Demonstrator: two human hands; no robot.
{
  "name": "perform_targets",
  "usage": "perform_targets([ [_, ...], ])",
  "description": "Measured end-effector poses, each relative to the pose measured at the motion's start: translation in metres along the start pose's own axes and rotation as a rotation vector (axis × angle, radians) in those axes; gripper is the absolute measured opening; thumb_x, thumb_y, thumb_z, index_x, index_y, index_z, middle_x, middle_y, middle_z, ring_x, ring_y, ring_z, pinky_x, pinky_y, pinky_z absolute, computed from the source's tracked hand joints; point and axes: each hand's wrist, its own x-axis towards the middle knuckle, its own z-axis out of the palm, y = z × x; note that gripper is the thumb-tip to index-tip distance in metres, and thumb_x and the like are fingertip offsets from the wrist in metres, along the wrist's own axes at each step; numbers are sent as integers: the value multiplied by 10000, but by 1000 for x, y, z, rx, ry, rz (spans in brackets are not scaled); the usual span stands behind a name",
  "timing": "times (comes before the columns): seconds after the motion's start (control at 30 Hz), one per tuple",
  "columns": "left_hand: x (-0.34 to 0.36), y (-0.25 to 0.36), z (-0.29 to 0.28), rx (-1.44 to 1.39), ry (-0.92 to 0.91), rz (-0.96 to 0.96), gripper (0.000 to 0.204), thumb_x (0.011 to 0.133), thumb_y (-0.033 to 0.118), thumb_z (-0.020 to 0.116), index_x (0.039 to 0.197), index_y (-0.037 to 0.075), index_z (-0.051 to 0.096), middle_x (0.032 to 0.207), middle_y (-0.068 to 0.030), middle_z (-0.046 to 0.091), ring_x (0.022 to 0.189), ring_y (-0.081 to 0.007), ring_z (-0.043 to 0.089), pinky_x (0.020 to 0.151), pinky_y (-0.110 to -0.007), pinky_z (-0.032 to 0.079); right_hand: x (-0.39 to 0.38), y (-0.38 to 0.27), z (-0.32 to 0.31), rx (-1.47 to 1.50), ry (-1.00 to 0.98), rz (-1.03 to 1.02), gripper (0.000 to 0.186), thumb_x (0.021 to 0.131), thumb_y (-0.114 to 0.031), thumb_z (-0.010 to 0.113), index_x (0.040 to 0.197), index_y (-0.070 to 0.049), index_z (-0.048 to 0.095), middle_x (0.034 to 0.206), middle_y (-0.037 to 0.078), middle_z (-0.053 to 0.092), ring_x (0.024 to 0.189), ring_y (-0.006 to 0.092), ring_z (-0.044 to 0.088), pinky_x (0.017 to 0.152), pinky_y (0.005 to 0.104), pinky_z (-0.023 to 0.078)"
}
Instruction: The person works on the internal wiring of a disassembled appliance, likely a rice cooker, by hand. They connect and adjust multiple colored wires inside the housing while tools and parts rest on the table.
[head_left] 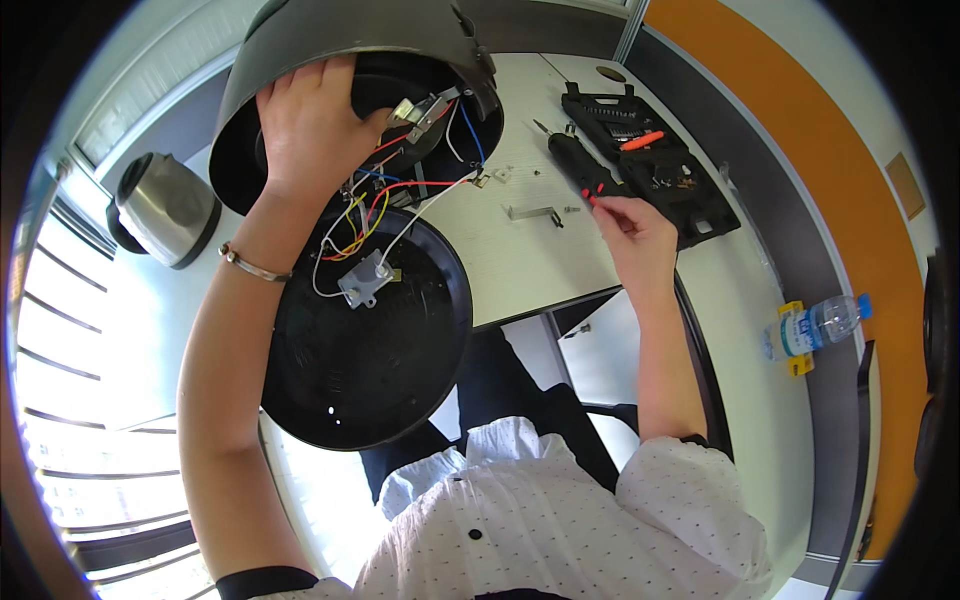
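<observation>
My left hand (315,125) reaches into the open underside of a round black appliance housing (350,28), tipped toward me. Its fingers press against the inner wall and hold it, thumb apart; the fingertips are partly hidden. Coloured wires (375,195) run from the housing to a small grey metal part (365,280) over the round black base cover (370,370). My right hand (635,235) is pinched closed at the red-marked end of a black electric screwdriver (578,162) on the table. Whether it grips the screwdriver or some small piece, I cannot tell.
An open black tool case (690,180) holds bits and an orange-red handle (642,141). A bent metal bracket (533,213) and small screws lie on the white table (490,290). A steel kettle (168,208) stands at the left, a water bottle (818,327) at the right.
</observation>
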Motion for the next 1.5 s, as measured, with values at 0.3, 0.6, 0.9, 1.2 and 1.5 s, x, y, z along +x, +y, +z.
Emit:
perform_targets([
  [0.3,0,-3,2,80,-47,22,661,563,327,789,1116,59,545,1066,-154,563,1050,-347,496,920,-469,335,2,16,22,-489,-28,-331,131,693,-75,668,822,-70,689,795,62,619,811,250,564,690,347,484],
  [0.6,3,-1,1,51,-7,32,669,553,299,790,1119,54,532,1076,-165,558,1060,-373,482,925,-487,321,6,28,41,-558,-183,-178,87,707,-130,663,754,-61,688,762,79,623,805,278,572,703,357,481],
  [0.9,3,-2,1,43,-12,47,682,537,306,795,1118,65,530,1067,-154,557,1050,-368,488,905,-488,338,-1,18,39,204,-291,311,127,802,-112,635,775,12,639,677,60,634,526,106,542,495,253,415],
  [1.2,2,-2,1,33,-9,39,672,537,316,790,1103,56,539,1059,-159,560,1042,-355,496,899,-485,342,-5,-16,30,676,-429,529,145,833,-134,626,818,10,619,709,82,648,520,72,538,406,194,373],
  [1.5,1,-3,1,35,9,50,681,538,321,791,1110,56,535,1060,-167,552,1032,-361,497,905,-489,336,-7,-27,35,784,-501,560,142,845,-102,614,871,36,633,730,108,652,530,92,551,423,200,408],
])
